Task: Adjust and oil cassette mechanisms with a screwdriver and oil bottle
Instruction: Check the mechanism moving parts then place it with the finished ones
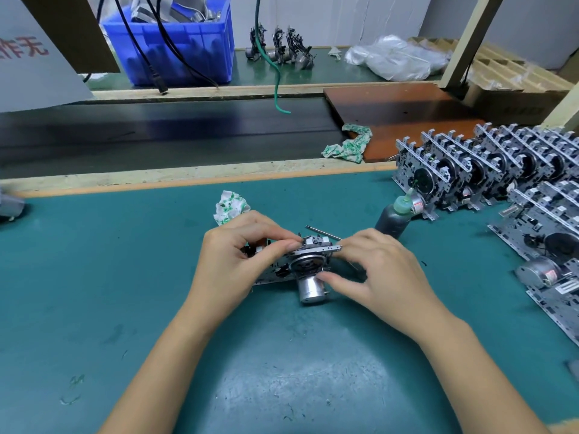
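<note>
I see both hands closed around one cassette mechanism near the middle of the green surface. The left hand grips its left end, thumb and forefinger pinching the top edge. The right hand pinches the right end, its thumb touching the round silver motor that hangs from the underside. A thin metal rod, maybe the screwdriver's shaft though I cannot tell, lies just behind the mechanism. The dark oil bottle with a green cap stands just beyond the right hand. A crumpled patterned rag sits behind the left hand. To the right, more mechanisms stand packed in rows on edge. At the back a blue bin holds metal parts and grey strips, and black cables hang in front of it.
</note>
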